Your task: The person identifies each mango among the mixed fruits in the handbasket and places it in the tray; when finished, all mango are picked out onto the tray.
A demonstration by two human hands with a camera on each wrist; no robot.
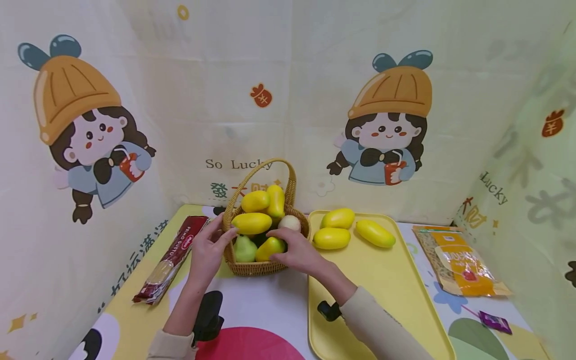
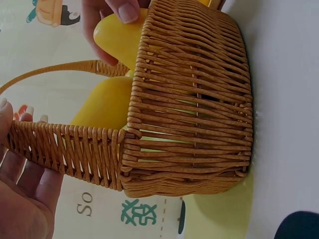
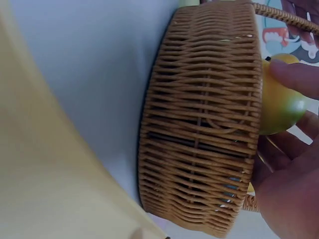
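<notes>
Fingers (image 2: 50, 189) on our left hand (image 1: 208, 250) are curled around one side of the wicker handle (image 2: 70, 149), tips poking out past its far edge, so we'd call that a grip, though a loose-looking one. Our right hand (image 1: 294, 250) has thumb and fingers parted just enough to pinch a yellow-green mango (image 3: 281, 102), thumb on one side and fingers on the other. That mango sits at the front of our basket (image 1: 254, 270), bulging up past the rim, right next to a green pear (image 1: 245, 249). Behind those two we've got three more yellow mangoes (image 1: 250, 223) piled up, plus a whitish round thing (image 1: 289, 223) partly behind our right hand; can't tell what it is.

Basket's upright on the table (image 1: 252, 300), just left of a yellow tray (image 1: 382, 285) with three loose mangoes (image 1: 331, 238) grouped at its far end. Over on our left lies a dark red packet (image 1: 184, 237), and past the tray we see an orange bag (image 1: 463, 265) and a small purple packet (image 1: 495, 322).
</notes>
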